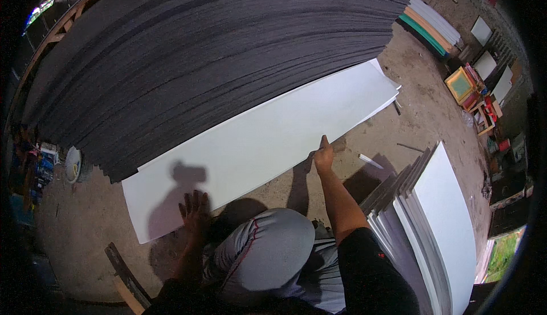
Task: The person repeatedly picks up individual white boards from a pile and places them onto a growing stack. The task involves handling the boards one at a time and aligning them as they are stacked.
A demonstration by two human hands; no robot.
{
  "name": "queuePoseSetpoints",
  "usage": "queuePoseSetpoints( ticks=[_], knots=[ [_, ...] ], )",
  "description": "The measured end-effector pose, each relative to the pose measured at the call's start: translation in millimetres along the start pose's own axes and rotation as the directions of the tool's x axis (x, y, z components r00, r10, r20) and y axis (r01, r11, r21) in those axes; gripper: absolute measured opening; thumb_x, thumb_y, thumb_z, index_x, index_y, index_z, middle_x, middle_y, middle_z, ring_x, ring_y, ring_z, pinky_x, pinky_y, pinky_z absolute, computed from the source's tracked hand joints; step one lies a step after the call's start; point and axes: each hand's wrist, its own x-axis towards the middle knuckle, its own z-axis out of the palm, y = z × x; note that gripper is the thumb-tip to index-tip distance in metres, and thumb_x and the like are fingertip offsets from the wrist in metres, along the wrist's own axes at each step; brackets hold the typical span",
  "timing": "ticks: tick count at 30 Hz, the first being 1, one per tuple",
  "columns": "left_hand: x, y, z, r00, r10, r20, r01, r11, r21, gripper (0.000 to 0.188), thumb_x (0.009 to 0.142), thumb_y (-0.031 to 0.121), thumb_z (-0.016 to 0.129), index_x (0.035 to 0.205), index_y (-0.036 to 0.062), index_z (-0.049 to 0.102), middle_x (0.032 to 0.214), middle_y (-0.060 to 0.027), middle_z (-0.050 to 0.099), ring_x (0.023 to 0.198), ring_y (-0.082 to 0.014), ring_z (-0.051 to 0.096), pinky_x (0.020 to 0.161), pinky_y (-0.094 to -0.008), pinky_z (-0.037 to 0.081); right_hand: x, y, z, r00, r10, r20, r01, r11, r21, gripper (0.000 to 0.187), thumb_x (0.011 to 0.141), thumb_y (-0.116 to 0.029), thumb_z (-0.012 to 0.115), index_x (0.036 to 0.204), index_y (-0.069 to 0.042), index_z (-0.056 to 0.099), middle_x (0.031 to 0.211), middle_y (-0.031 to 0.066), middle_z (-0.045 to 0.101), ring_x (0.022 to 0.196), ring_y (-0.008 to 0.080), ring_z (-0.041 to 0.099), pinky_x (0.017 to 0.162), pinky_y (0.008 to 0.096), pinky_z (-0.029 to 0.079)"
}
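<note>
A long white sheet [256, 135] lies on the floor along the front of a tall stack of dark grey sheets [216, 47]. At its far right end the corners lift and more than one layer shows. My left hand [195, 209] rests with fingers spread on the near left part of the white sheet. My right hand [324, 156] grips the near edge of the sheet, right of its middle; the thumb is on top and the other fingers are mostly hidden. Between my arms shows my bent knee [273, 249] in grey trousers.
At my right stands a leaning pile of white and grey sheets [447, 212]. A slim white object [371, 161] and a thin dark rod [410, 147] lie on the floor. A white bucket [74, 164] is at left, wooden frames [460, 86] at far right, dark strips [126, 275] at lower left.
</note>
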Motion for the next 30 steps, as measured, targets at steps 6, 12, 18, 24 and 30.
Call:
queuePoseSetpoints(
  ticks=[6, 12, 18, 24, 30],
  knots=[
    [-4, 4, 2, 0.996, 0.024, -0.082, -0.024, 1.000, 0.002, 0.067, 0.093, 0.016, 0.065, 0.158, 0.0245, 0.050, 0.171, -0.0096, 0.036, 0.160, -0.0398, 0.024, 0.127, -0.0651, 0.014, -10, -47, 12, 0.961, 0.276, -0.009, -0.246, 0.872, 0.423, 0.069, 0.095, 0.009, 0.062, 0.159, 0.008, 0.037, 0.135, 0.0242, 0.063, 0.108, 0.0247, 0.066, 0.086, 0.0349, 0.057],
    [17, 4, 28, 0.982, 0.079, -0.173, -0.068, 0.995, 0.070, 0.067, 0.091, 0.015, 0.069, 0.155, 0.0257, 0.052, 0.168, -0.0116, 0.038, 0.158, -0.0417, 0.027, 0.125, -0.0667, 0.018, 15, -21, 15, 0.961, 0.274, -0.039, -0.211, 0.815, 0.539, 0.088, 0.093, 0.006, 0.068, 0.167, 0.000, 0.020, 0.121, 0.0173, 0.062, 0.084, 0.0204, 0.064, 0.062, 0.0336, 0.055],
    [32, 13, 24, 0.983, 0.073, -0.166, -0.062, 0.995, 0.073, 0.073, 0.086, 0.023, 0.080, 0.153, 0.0284, 0.051, 0.166, -0.0107, 0.039, 0.156, -0.0419, 0.030, 0.121, -0.0695, 0.024, -1, 20, 60, 0.953, 0.297, -0.056, -0.255, 0.890, 0.379, 0.098, 0.091, -0.001, 0.075, 0.168, -0.003, 0.013, 0.116, 0.0177, 0.061, 0.091, 0.0258, 0.065, 0.074, 0.0405, 0.060],
    [44, 30, 16, 0.986, 0.067, -0.152, -0.064, 0.998, 0.022, 0.089, 0.075, 0.055, 0.086, 0.152, 0.0268, 0.051, 0.164, -0.0097, 0.041, 0.154, -0.0446, 0.032, 0.116, -0.0708, 0.034, 10, -6, 51, 0.953, 0.301, 0.022, -0.273, 0.829, 0.487, 0.102, 0.091, 0.004, 0.074, 0.168, -0.003, 0.007, 0.096, 0.0119, 0.064, 0.072, 0.0207, 0.066, 0.057, 0.0366, 0.059],
    [64, 54, 20, 0.940, 0.194, -0.279, -0.220, 0.974, -0.062, 0.093, 0.070, 0.057, 0.089, 0.150, 0.0246, 0.055, 0.163, -0.0099, 0.040, 0.152, -0.0480, 0.032, 0.115, -0.0699, 0.036, 38, 62, 37, 0.976, 0.138, -0.168, -0.065, 0.924, 0.377, 0.100, 0.090, 0.005, 0.075, 0.168, -0.001, 0.013, 0.102, 0.0152, 0.067, 0.074, 0.0221, 0.067, 0.057, 0.0368, 0.059]
  ],
)
